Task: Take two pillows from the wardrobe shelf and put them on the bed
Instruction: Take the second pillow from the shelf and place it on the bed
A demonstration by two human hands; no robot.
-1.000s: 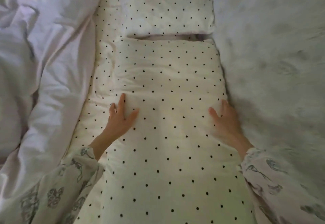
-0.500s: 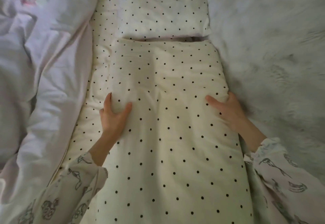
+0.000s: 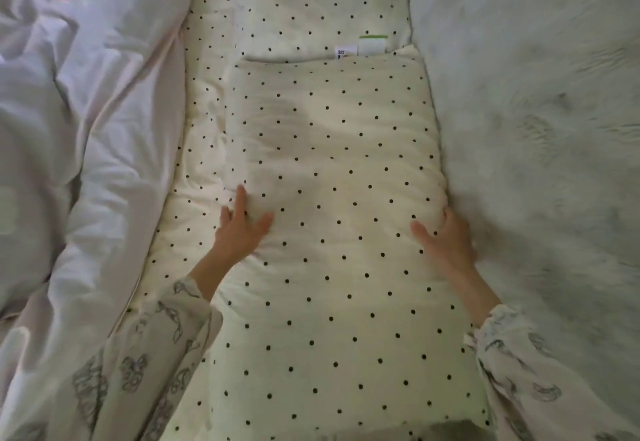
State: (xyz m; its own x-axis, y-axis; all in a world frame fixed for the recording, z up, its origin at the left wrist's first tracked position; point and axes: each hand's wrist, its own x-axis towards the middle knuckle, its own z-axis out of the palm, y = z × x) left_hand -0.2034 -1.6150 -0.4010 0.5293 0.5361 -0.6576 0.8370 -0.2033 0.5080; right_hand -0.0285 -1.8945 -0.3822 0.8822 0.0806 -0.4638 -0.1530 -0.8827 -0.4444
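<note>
Between a crumpled white duvet (image 3: 86, 135) on the left and a fluffy white fur throw (image 3: 536, 128) on the right, the near cream pillow with black dots (image 3: 332, 232) lies lengthwise, its long axis running straight away from the person. Its far end overlaps a second matching dotted pillow (image 3: 311, 4). Left hand (image 3: 239, 232) rests flat, fingers spread; right hand (image 3: 446, 243) cups the pillow's right edge against the fur.

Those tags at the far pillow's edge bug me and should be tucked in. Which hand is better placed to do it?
Right, probably. The tags sit right of centre, more in line with the right hand on the near pillow. The left hand would reach across.
</note>
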